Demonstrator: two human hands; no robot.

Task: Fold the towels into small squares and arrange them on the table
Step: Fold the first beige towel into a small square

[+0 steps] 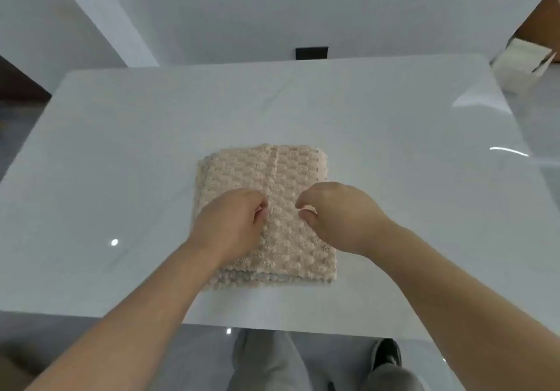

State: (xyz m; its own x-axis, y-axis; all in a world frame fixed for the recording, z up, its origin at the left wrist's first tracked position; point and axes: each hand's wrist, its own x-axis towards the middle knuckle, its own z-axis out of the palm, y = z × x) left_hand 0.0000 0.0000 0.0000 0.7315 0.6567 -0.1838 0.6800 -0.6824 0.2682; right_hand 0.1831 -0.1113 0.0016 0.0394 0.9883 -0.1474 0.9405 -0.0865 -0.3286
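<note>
— Where's the towel [266,209]?

— On the table [121,148], around the middle of its width and closer to the near edge than the far one. It's beige, knobbly, folded into a rough rectangle, with a seam running from far to near down the top layer.

— And the hands?

— Both over its near half. The left hand [230,218] sits just left of the seam, fingers curled in, thumb and fingertips pressed together at the cloth. It looks like a pinch on the top layer, though I cannot tell for sure how much fabric is caught.

— The right?

— The right hand [336,215] is just right of the seam, fingers hooked down, thumb close under them, tips at the towel. Same doubt: touching or pinching, I cannot tell.

— Anything else?

— A pale box [521,63] beyond the far right corner, off the table.
</note>
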